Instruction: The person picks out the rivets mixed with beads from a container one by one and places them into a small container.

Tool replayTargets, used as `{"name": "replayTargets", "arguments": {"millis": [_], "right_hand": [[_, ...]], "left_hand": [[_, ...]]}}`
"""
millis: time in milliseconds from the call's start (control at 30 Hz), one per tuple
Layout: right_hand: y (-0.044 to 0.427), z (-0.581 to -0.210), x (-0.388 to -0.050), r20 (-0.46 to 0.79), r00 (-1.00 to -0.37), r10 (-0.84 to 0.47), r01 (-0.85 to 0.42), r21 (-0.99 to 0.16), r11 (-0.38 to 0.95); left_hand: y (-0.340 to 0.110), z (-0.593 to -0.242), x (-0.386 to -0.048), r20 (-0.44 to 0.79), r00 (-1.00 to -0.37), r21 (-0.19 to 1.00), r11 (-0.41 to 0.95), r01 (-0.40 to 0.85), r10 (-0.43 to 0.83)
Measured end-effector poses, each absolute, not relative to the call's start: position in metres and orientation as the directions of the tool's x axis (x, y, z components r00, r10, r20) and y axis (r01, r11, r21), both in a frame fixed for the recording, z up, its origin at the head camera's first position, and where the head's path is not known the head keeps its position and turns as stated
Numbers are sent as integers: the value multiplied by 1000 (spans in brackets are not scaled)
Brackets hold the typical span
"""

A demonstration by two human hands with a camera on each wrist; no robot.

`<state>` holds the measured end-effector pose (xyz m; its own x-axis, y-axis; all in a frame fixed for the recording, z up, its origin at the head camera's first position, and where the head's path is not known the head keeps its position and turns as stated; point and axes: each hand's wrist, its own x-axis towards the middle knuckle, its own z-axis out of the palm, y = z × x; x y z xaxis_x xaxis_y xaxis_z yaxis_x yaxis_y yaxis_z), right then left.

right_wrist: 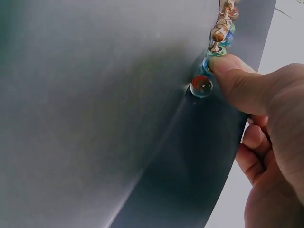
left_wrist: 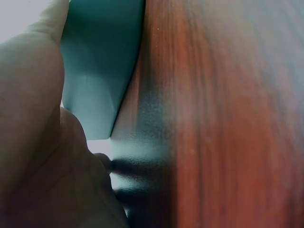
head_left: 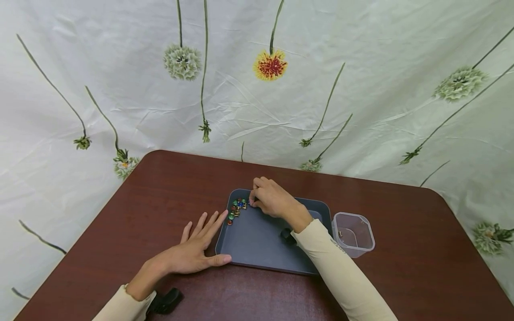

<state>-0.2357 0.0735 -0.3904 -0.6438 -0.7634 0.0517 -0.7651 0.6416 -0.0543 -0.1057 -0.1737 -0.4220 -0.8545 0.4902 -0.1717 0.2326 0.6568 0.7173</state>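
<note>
A grey tray lies on the table, with several glass marbles and small gold-coloured pieces lined up along its far left corner. At the far wall of the tray, my right hand pinches a blue marble between thumb and fingers; the fingertips behind it are hidden. Just beside the thumb sits a clear marble with red, untouched. My left hand is spread at the tray's near left corner, thumb on the front rim and fingertips by the left rim.
Right of the tray stands a clear plastic container with a small gold-coloured piece inside. A dark red-brown wooden table carries everything. Behind it hangs a pale cloth printed with flowers.
</note>
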Motion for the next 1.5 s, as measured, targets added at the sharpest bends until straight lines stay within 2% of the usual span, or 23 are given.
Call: {"name": "replayTargets", "arguments": {"millis": [300, 500, 767, 1500], "right_hand": [[82, -386, -231, 61, -703, -709, -710, -127, 693], [89, -382, -228, 86, -706, -703, -706, -160, 689], [99, -369, -220, 105, -747, -656, -660, -231, 715], [129, -351, -197, 203, -769, -606, -639, -272, 719]], "left_hand": [[-173, -422, -106, -169, -855, 718, 655, 234, 491], [-173, -422, -106, -158, -857, 718, 653, 241, 491], [-174, -420, -104, -157, -856, 722, 649, 240, 492], [-174, -422, -105, -147, -853, 720, 645, 255, 501]]}}
